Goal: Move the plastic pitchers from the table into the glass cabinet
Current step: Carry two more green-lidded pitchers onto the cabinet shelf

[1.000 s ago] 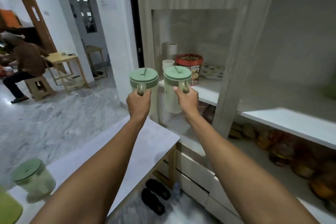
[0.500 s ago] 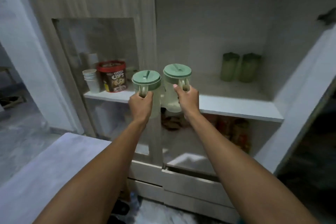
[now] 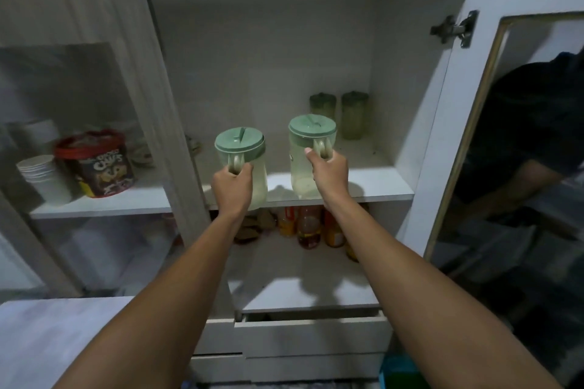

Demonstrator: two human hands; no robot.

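I hold two clear plastic pitchers with pale green lids, one in each hand. My left hand [image 3: 233, 189] grips the handle of the left pitcher [image 3: 242, 158], which hangs at the front edge of the cabinet shelf [image 3: 376, 188]. My right hand [image 3: 329, 171] grips the handle of the right pitcher [image 3: 308, 150], which is over the shelf's front part; whether it rests on the shelf is unclear. Two more green-lidded pitchers [image 3: 338, 114] stand at the back right of the same shelf.
The cabinet's glass door [image 3: 512, 148] is swung open on the right. Behind the shut glass door on the left are a red cereal tub [image 3: 94, 164] and stacked white cups [image 3: 44, 178]. Bottles [image 3: 309, 226] stand on the lower shelf. A drawer [image 3: 313, 336] sits slightly open below. The table corner [image 3: 47, 335] is at lower left.
My view has turned right from the room and table toward the open cabinet. Both hands have carried the pitchers forward to the shelf; the right one has moved farther in.
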